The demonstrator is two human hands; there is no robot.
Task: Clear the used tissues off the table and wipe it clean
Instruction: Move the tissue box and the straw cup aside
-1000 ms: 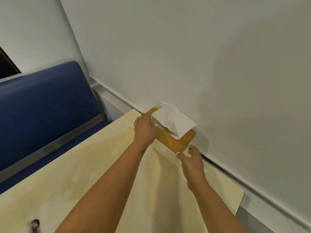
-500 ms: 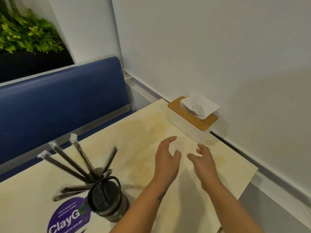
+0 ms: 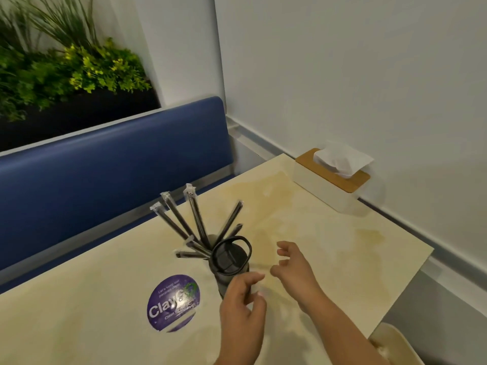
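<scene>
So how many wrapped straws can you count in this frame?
6 visible: four fan upward from the dark holder, at; two lie low, at and. The bottle may hide more.

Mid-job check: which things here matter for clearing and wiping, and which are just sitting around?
For the job: table, tissue box with a tissue sticking out, left hand, right hand.

Just lying about: dark bottle, wrapped straws, purple sticker, blue bench, plants.
</scene>
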